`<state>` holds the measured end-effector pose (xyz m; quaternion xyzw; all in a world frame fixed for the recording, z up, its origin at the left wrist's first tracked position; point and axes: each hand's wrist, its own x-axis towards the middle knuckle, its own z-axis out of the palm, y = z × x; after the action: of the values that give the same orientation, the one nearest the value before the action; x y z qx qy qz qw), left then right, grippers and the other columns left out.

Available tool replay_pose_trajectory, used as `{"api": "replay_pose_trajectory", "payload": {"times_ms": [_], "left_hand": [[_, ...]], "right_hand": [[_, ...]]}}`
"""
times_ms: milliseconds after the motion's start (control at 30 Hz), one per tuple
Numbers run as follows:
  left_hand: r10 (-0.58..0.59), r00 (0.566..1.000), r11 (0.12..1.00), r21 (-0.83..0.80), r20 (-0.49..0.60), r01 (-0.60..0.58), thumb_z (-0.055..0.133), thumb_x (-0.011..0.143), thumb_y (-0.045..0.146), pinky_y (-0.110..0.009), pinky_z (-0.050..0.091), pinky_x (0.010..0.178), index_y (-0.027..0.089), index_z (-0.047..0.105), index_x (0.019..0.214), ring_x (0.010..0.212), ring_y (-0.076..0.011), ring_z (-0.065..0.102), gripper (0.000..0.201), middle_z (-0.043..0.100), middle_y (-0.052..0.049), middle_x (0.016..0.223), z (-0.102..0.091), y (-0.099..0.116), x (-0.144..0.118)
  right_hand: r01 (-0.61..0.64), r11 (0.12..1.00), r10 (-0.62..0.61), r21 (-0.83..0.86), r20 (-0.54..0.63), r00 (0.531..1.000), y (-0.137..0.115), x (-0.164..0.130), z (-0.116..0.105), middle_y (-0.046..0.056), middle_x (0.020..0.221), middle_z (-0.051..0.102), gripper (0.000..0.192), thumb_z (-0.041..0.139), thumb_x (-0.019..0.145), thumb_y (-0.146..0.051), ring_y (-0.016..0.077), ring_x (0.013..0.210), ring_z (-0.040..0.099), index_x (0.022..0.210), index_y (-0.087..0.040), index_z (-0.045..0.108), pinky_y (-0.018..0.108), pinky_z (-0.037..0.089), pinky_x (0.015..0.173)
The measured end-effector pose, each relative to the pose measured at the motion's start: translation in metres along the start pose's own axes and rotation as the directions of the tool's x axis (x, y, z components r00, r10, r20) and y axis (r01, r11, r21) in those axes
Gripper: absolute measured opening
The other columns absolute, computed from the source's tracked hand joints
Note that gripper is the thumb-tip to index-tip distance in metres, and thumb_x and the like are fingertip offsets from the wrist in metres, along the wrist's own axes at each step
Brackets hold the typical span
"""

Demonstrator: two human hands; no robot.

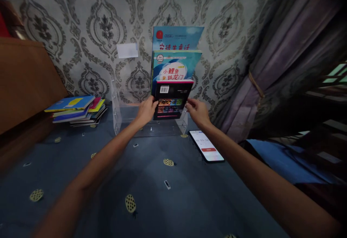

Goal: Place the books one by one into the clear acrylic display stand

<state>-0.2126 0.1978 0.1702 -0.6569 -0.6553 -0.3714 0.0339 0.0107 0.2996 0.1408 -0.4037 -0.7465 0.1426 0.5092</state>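
A black book [173,100] with a barcode and small pictures on its cover stands upright between my hands. My left hand [148,111] grips its left edge, and my right hand [198,111] pinches its right edge. Two taller blue books rise behind it: a teal one [195,62] with a white circle on its cover, and a lighter blue one [196,35] at the very back. All of them are at the right part of a clear acrylic stand [116,111]. How far the black book's lower edge sits inside the stand I cannot tell.
Left of the stand lies a stack of books [76,109]. A phone [207,145] with a lit timer screen rests under my right forearm. Behind are a patterned wall [105,24] with a white card [127,50], and a tied curtain [252,75] at right. Dark blue cloth [151,187] covers the table.
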Motion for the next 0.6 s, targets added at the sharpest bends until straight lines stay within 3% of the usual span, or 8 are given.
{"api": "replay_pose_trajectory", "payload": {"times_ms": [200,600], "left_hand": [[-0.022,0.999,1.000,-0.019,-0.030,0.022,0.048,0.101,0.023,-0.033,0.048,0.087,0.019,0.060,0.104,0.098,-0.0240,0.067,0.013,0.072,-0.009,0.100,0.0005,-0.0059,0.0101],[-0.013,1.000,1.000,-0.026,-0.023,0.012,0.048,0.101,0.022,-0.032,0.047,0.085,0.018,0.061,0.100,0.098,-0.0240,0.066,0.014,0.072,-0.009,0.101,0.0029,-0.0020,0.0072]], "right_hand": [[-0.024,0.999,0.021,0.049,0.051,0.998,-0.0015,0.0133,0.0065,0.009,0.091,0.077,0.035,0.055,0.082,-0.026,0.0257,0.084,0.070,0.110,-0.015,0.075,0.041,0.059,0.076],[-0.118,0.987,0.110,0.110,0.077,0.991,-0.0015,0.0092,0.0015,0.009,0.090,0.077,0.035,0.055,0.081,-0.022,0.0254,0.079,0.072,0.110,-0.014,0.075,0.039,0.062,0.066]]}}
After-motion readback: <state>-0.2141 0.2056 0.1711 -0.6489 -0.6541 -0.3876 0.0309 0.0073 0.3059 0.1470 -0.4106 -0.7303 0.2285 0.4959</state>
